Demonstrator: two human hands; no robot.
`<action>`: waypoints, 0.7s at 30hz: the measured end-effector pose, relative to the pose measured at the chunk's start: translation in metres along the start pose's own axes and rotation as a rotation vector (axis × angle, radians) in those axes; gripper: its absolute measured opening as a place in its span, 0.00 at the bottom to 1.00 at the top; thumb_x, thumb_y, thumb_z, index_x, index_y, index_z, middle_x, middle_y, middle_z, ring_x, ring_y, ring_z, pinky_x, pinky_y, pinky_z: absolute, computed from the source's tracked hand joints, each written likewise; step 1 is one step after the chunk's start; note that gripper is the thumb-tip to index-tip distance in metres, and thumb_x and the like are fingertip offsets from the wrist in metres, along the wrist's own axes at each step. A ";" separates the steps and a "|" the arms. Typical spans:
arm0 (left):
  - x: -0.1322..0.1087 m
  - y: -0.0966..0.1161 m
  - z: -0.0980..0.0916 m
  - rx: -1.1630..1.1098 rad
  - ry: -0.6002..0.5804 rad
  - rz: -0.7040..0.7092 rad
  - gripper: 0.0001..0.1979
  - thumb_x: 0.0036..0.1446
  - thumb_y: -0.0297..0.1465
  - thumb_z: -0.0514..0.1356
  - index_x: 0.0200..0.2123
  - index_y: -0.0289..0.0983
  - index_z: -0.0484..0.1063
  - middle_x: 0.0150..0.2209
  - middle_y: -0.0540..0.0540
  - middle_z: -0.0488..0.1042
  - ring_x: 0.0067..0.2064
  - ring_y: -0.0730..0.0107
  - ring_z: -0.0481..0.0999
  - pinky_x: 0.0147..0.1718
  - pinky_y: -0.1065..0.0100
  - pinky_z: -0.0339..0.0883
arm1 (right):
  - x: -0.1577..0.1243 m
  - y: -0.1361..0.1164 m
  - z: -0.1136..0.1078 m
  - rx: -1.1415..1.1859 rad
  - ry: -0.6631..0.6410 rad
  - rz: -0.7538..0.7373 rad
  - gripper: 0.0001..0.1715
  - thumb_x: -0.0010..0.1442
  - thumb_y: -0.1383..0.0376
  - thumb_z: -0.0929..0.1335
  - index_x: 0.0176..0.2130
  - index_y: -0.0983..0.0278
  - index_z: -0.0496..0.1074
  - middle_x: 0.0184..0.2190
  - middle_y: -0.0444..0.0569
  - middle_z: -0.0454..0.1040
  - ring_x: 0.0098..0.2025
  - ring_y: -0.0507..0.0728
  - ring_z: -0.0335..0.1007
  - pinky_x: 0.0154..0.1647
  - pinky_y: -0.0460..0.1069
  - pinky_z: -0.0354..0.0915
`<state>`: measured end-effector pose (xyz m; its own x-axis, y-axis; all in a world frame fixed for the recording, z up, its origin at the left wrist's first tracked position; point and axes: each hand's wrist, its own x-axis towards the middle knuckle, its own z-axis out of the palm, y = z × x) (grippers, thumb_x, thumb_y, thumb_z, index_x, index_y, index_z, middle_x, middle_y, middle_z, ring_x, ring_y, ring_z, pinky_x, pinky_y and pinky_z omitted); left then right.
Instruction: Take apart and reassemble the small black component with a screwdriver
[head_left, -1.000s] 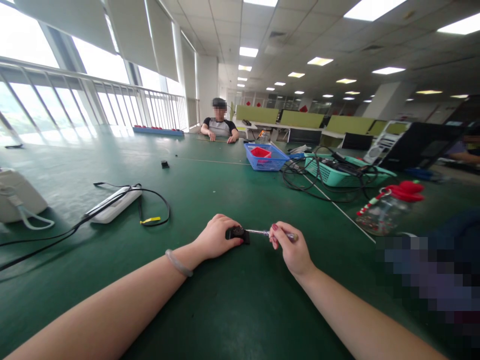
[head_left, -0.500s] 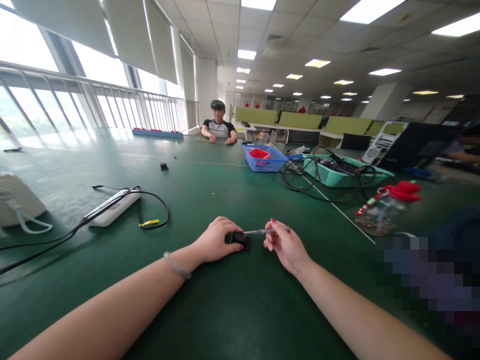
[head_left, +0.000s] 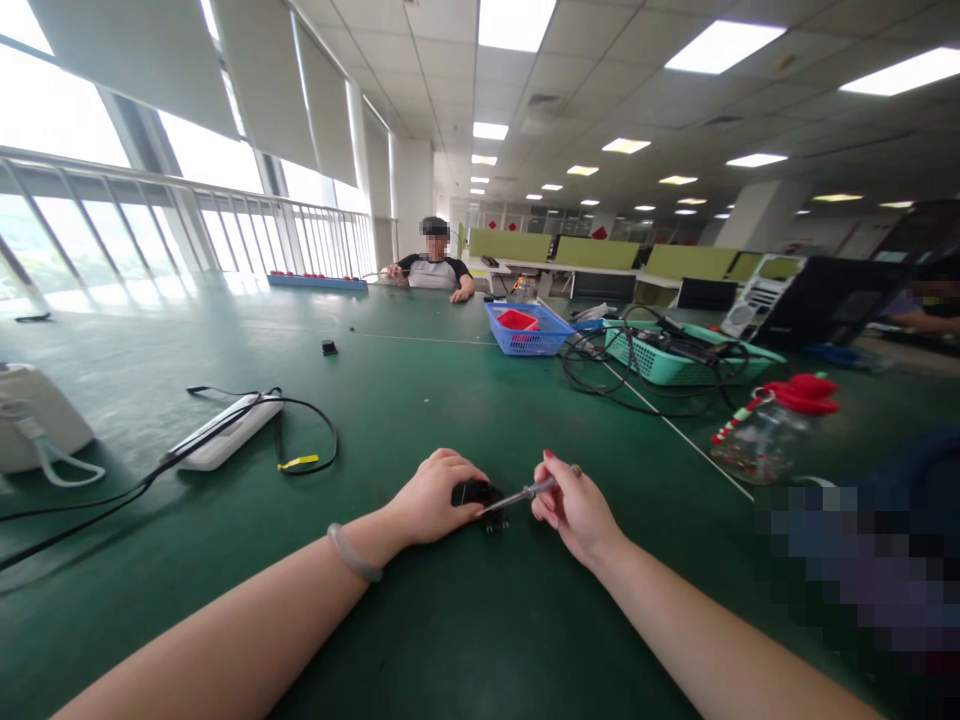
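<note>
On the green tabletop, my left hand point(head_left: 437, 497) is closed around a small black part point(head_left: 491, 497), thumb on the near side and fingers over the far side. What kind of part it is I cannot make out. My right hand point(head_left: 574, 500) pinches a slim screwdriver point(head_left: 531, 491) between thumb and fingers. The screwdriver's metal shaft slopes down to the left, its tip at the black part close to my left thumb. A grey bangle point(head_left: 352, 553) circles my left wrist.
A white power strip point(head_left: 229, 432) with black cables lies left. Further off are a small black block point(head_left: 329, 347), a blue basket point(head_left: 536, 340), a green basket point(head_left: 660, 370) with cables, and a red-lidded jar point(head_left: 772, 430). Another person point(head_left: 435, 268) sits across the table.
The screwdriver has tilted from nearly level to sloping down-left, its tip now lower on the black part. The black part has turned in my left hand. The person opposite has raised one hand.
</note>
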<state>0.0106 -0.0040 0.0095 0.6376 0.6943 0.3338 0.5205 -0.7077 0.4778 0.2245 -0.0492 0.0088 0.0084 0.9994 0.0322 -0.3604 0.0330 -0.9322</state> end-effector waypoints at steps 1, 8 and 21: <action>0.000 0.000 0.000 0.000 -0.001 -0.009 0.17 0.50 0.39 0.64 0.44 0.44 0.76 0.43 0.47 0.77 0.50 0.58 0.69 0.53 0.57 0.61 | 0.000 0.000 0.000 -0.023 0.008 -0.012 0.23 0.59 0.51 0.67 0.23 0.65 0.67 0.10 0.36 0.55 0.12 0.46 0.49 0.18 0.45 0.53; -0.001 0.000 0.000 -0.019 -0.005 -0.070 0.19 0.52 0.36 0.63 0.48 0.44 0.73 0.46 0.48 0.76 0.53 0.57 0.68 0.55 0.57 0.61 | -0.005 -0.013 -0.001 0.003 0.049 -0.197 0.25 0.61 0.52 0.66 0.20 0.63 0.63 0.11 0.36 0.49 0.14 0.46 0.44 0.20 0.45 0.54; -0.001 -0.002 0.000 -0.041 0.000 -0.059 0.22 0.50 0.36 0.64 0.50 0.43 0.71 0.48 0.46 0.75 0.53 0.56 0.68 0.55 0.56 0.62 | -0.034 -0.018 0.013 -1.048 -0.226 -0.580 0.13 0.65 0.61 0.61 0.29 0.61 0.67 0.25 0.44 0.67 0.28 0.53 0.63 0.31 0.48 0.59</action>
<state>0.0086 -0.0036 0.0085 0.6068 0.7343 0.3043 0.5334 -0.6600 0.5291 0.2180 -0.0836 0.0292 -0.2818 0.8159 0.5049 0.5711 0.5655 -0.5950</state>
